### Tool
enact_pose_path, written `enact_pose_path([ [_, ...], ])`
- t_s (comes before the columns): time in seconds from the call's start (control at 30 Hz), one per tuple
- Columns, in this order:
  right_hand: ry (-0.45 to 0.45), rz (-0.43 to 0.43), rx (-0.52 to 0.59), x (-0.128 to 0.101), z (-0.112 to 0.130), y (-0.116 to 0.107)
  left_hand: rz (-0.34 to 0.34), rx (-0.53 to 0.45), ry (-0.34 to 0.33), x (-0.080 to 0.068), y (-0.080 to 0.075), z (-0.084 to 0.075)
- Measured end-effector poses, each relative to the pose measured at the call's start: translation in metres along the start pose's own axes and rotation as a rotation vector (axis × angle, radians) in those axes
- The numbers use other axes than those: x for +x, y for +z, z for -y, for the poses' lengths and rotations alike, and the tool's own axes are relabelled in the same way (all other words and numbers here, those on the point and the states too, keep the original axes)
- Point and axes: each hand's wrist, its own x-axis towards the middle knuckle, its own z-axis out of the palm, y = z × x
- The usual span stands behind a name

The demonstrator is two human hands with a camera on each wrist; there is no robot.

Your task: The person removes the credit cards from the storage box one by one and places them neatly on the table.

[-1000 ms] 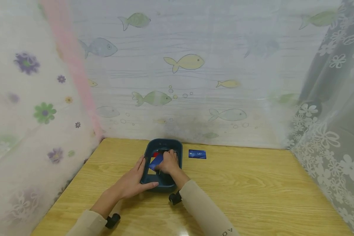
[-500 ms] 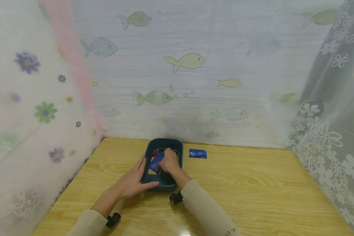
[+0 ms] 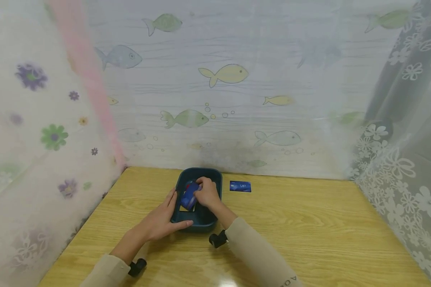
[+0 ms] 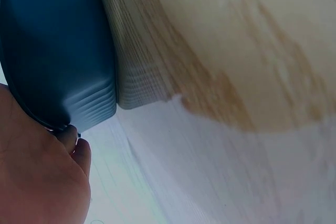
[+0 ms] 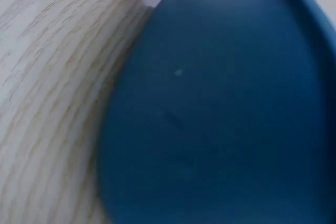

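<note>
A dark blue tray (image 3: 216,177) sits on the wooden table near the back wall. My right hand (image 3: 207,194) reaches into it and pinches a blue card (image 3: 188,195), which is tilted up on edge over the tray's left half. My left hand (image 3: 163,221) lies against the tray's left side, fingers straight along the wall and thumb along the front rim. The left wrist view shows the tray's outer wall (image 4: 58,51) with my fingers (image 4: 71,135) at its rim. The tray's blue wall (image 5: 220,103) fills most of the right wrist view. What else lies in the tray is mostly hidden.
A second blue card (image 3: 240,186) lies flat on the table (image 3: 309,231) just right of the tray. Sheer curtains with fish and flower prints close off the back, left and right sides.
My right hand has drawn the blue card up and tilted it steeper inside the tray. My left hand and the tray have stayed put.
</note>
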Motion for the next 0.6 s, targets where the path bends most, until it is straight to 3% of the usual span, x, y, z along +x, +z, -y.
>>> enact_pose_path([
  [0.6,-0.036,0.095,0.1,-0.011,0.008,-0.041,-0.001,0.009,-0.01,0.0,0.0,0.001],
])
